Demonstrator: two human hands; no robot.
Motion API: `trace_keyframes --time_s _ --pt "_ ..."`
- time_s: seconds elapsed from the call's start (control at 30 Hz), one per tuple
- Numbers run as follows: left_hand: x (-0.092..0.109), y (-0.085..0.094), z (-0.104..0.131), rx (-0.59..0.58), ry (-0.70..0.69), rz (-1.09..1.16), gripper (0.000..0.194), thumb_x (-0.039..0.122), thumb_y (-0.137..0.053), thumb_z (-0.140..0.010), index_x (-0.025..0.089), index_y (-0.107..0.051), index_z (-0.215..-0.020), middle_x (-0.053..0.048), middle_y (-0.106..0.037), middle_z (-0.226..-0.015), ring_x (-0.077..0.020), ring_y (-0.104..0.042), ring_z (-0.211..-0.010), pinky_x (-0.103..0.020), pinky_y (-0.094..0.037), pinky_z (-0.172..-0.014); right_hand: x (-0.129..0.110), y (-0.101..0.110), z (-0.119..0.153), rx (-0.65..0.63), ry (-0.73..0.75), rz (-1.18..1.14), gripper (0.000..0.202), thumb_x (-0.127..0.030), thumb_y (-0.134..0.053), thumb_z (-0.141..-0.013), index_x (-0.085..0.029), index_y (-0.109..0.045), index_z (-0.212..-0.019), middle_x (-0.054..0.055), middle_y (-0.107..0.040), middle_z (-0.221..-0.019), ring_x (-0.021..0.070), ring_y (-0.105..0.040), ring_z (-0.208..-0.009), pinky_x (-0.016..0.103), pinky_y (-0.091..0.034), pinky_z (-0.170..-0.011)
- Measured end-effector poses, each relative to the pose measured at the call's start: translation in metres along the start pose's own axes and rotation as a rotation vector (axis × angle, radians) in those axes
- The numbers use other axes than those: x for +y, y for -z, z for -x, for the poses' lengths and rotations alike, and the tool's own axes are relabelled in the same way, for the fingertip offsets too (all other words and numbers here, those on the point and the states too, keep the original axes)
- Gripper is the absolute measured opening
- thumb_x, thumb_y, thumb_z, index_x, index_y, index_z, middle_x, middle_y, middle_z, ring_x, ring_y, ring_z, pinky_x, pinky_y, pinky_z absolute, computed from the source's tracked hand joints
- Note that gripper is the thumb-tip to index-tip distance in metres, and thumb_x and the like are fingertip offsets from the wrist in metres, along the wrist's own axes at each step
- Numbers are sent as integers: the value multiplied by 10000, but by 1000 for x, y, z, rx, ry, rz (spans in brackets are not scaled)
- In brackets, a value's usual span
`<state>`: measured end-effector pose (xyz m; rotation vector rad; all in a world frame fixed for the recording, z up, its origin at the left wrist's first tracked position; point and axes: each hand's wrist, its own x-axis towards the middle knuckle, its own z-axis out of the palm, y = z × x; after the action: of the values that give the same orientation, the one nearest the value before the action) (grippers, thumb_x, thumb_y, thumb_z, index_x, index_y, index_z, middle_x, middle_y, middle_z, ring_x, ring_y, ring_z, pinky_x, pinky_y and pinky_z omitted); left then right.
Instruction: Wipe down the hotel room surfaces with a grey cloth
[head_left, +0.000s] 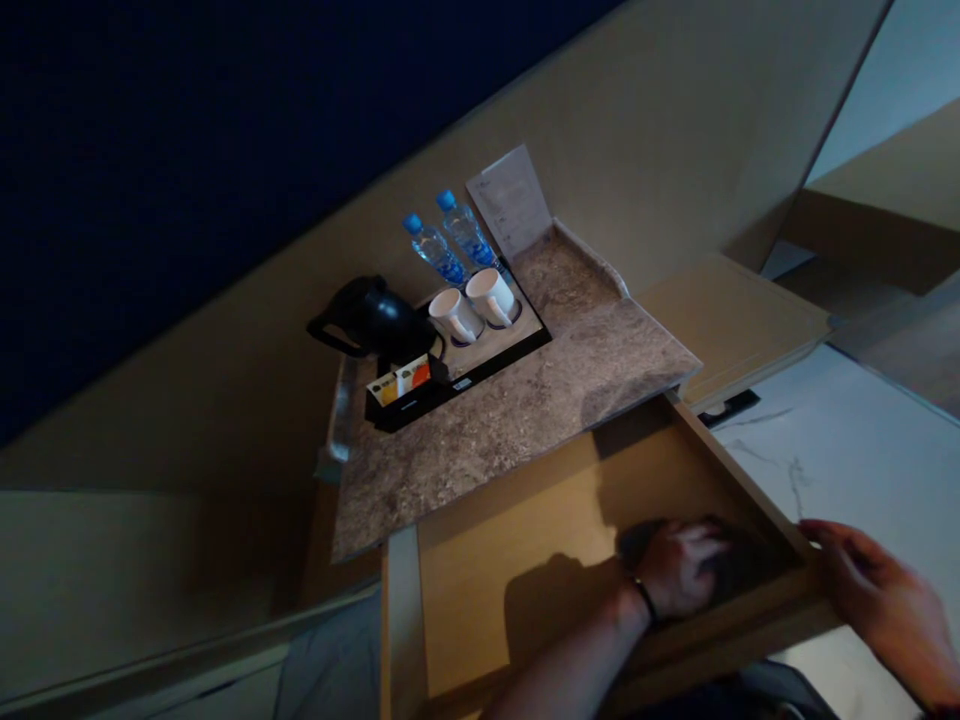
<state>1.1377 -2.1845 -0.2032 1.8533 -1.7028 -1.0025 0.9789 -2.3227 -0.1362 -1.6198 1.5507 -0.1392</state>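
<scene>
Cloth (742, 565), dark and blurred in the head view, lies inside the open drawer (517, 530), toward its right front corner. The left hand (679, 570) rests over it with fingers bent; whether they grip it, I cannot tell. The right hand (881, 595) curls its fingers on the drawer's right front corner. The drawer is pale, wood-coloured and shadowed, below a mottled brown countertop (487, 440) bearing a black kettle (379, 315), two white mugs and two blue-capped bottles.
</scene>
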Motion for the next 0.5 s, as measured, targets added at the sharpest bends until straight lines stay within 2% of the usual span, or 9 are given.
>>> trace_keyframes --time_s 0.07,0.13,0.17,0.23,0.3,0.33,0.4,0.43,0.5 --pt "-13 17 54 -74 21 52 500 177 -532 -758 221 -566 -1254 -40 -523 -1370 -190 -471 -1261 -357 -350 -1103 1 2 0 0 -1 23 744 -710 -351 -480 -180 -690 -878 59 -668 -757 295 -602 -707 371 -436 -591" --pt "-27 35 115 -43 160 63 505 128 -549 -701 240 -617 -1189 -14 -546 -1349 -196 -477 -1253 -361 -353 -1100 2 1 -1 -3 4 26 764 -701 -351 -477 -167 -686 -907 62 -667 -779 293 -601 -724 370 -435 -596" --pt "-33 44 147 -7 262 62 512 91 -535 -677 255 -642 -1151 5 -558 -1336 -188 -479 -1252 -353 -352 -1102 3 0 -2 -2 10 16 757 -694 -357 -485 -167 -683 -919 60 -666 -786 287 -600 -720 366 -433 -592" --pt "-43 63 214 43 557 36 535 32 -482 -636 263 -681 -1076 23 -571 -1325 -177 -488 -1253 -348 -341 -1118 6 -4 -5 23 38 -8 708 -673 -371 -511 -181 -677 -917 53 -668 -802 275 -601 -720 360 -433 -592" --pt "-49 86 273 75 871 -9 446 49 -467 -656 245 -712 -973 7 -628 -1248 -195 -547 -1192 -361 -395 -1079 11 -9 -8 72 89 -20 645 -644 -375 -558 -197 -680 -908 50 -674 -827 271 -606 -747 357 -437 -613" --pt "-50 99 295 82 983 -25 389 67 -466 -671 222 -720 -922 -15 -678 -1150 -215 -593 -1123 -379 -437 -1035 13 -12 -11 95 118 -24 620 -630 -374 -588 -203 -683 -915 49 -678 -848 270 -609 -768 358 -439 -627" --pt "-43 128 315 123 1106 -57 362 79 -449 -693 174 -716 -918 -53 -712 -1032 -234 -633 -1035 -392 -476 -981 16 -20 -18 135 169 -45 579 -605 -379 -651 -213 -687 -946 45 -685 -881 264 -615 -785 355 -445 -645" --pt "-33 140 310 160 1104 -73 395 71 -433 -698 160 -706 -969 -64 -705 -1049 -227 -625 -1050 -386 -463 -999 16 -25 -22 155 201 -66 556 -592 -386 -684 -215 -684 -965 42 -688 -897 254 -619 -777 350 -449 -649" --pt "-1 153 273 264 975 -116 498 58 -411 -716 178 -645 -1139 -50 -622 -1241 -182 -546 -1178 -337 -383 -1089 12 -37 -35 193 276 -101 515 -558 -396 -746 -213 -674 -1009 44 -691 -923 230 -629 -755 333 -458 -660"
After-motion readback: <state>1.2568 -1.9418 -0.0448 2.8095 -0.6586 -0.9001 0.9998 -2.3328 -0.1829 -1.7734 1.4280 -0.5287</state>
